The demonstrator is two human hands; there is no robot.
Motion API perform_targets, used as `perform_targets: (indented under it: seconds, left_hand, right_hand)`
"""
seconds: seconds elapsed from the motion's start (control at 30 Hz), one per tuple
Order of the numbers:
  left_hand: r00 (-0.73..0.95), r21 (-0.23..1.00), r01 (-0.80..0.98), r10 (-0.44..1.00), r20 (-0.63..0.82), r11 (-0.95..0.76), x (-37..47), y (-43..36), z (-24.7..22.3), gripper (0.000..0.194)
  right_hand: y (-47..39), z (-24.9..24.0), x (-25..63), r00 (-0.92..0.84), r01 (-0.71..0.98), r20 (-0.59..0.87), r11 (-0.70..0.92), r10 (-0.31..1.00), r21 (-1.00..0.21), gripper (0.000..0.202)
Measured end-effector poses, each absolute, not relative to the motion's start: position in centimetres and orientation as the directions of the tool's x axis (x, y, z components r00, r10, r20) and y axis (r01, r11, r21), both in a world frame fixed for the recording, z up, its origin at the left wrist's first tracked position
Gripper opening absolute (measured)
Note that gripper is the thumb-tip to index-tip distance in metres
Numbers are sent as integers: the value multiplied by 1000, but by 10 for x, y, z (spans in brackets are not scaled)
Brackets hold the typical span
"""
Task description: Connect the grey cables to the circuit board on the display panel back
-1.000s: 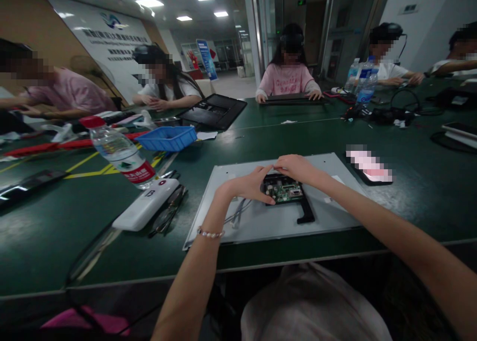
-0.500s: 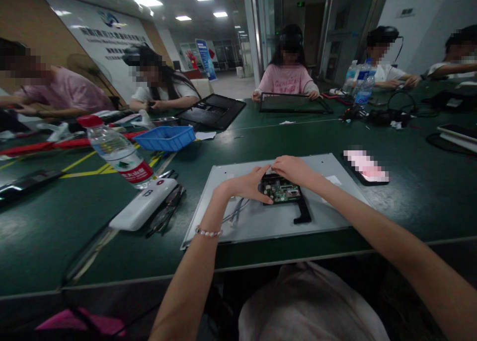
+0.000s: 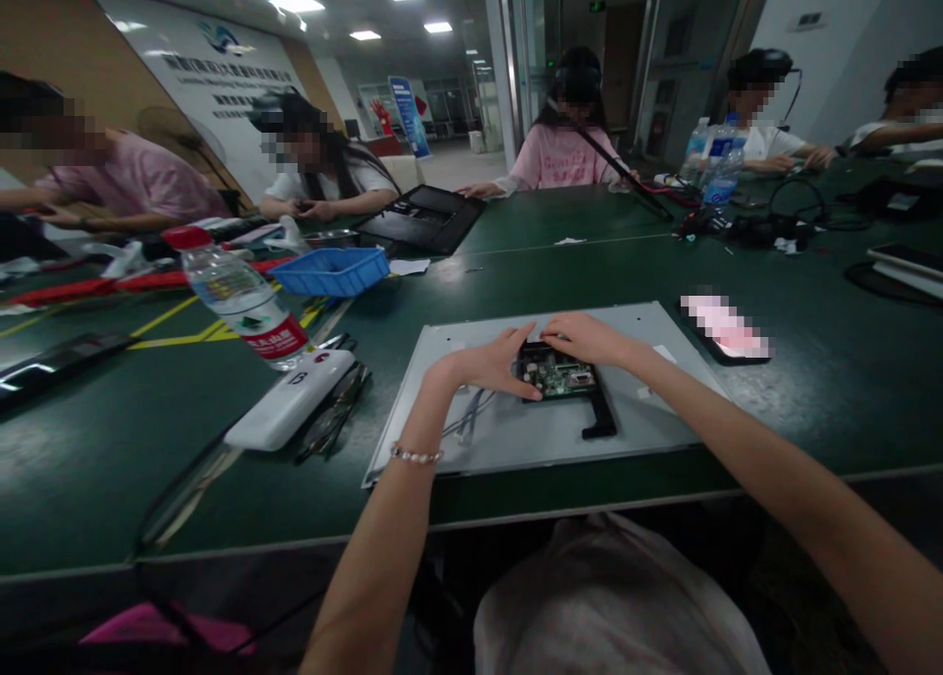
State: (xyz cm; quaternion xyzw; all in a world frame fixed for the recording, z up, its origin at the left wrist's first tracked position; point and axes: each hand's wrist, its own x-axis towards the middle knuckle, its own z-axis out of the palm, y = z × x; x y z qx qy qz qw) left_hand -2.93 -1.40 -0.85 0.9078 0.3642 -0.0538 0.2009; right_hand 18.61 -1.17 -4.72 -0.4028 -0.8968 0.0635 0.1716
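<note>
A green circuit board (image 3: 566, 378) sits in a black plastic bracket (image 3: 602, 416) with a hooked leg at the near right. The bracket rests on a flat light-grey panel (image 3: 508, 447). My left hand (image 3: 495, 363) holds the bracket's left side, thumb at its near corner and fingers at the far one. With fingers bent, my right hand (image 3: 582, 337) grips the bracket's far edge; its fingertips are partly hidden. Thin grey wires (image 3: 470, 416) lie on the panel beside my left hand.
On the left stand a water bottle (image 3: 247, 307), a white power bank (image 3: 291, 405), glasses (image 3: 335, 415) and a blue tray (image 3: 331, 272). A phone (image 3: 726, 329) lies right of the panel. Co-workers sit around the green table (image 3: 832, 400); one across handles a black frame (image 3: 619, 164).
My right fingers shift slightly at the bracket's far edge; my left hand stays in place. The person across has tilted the black frame up and moved one hand to a black panel.
</note>
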Motion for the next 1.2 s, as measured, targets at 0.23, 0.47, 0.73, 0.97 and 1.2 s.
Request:
perform_targets:
  seconds: [0.23, 0.47, 0.73, 0.97, 1.2]
  left_hand:
    - [770, 326, 636, 608, -194, -700, -31, -11, -11, 120]
    - [876, 290, 470, 480, -42, -834, -9, -26, -7, 102]
    - [929, 317, 346, 369, 13, -883, 14, -39, -11, 80]
    - [936, 370, 318, 350, 22, -873, 15, -38, -14, 78]
    - [939, 387, 292, 339, 57, -875, 15, -37, -17, 77]
  right_hand:
    - [-27, -21, 230, -481, 746, 305, 566, 822, -351, 33]
    - [-56, -34, 303, -294, 854, 72, 296, 953, -429, 32]
    - [-54, -52, 308, -270, 807, 45, 252, 962, -534, 14]
    - [-61, -51, 304, -168, 564, 33, 124, 985, -817, 27]
    - [-75, -53, 273, -246, 294, -155, -79, 957, -953, 20]
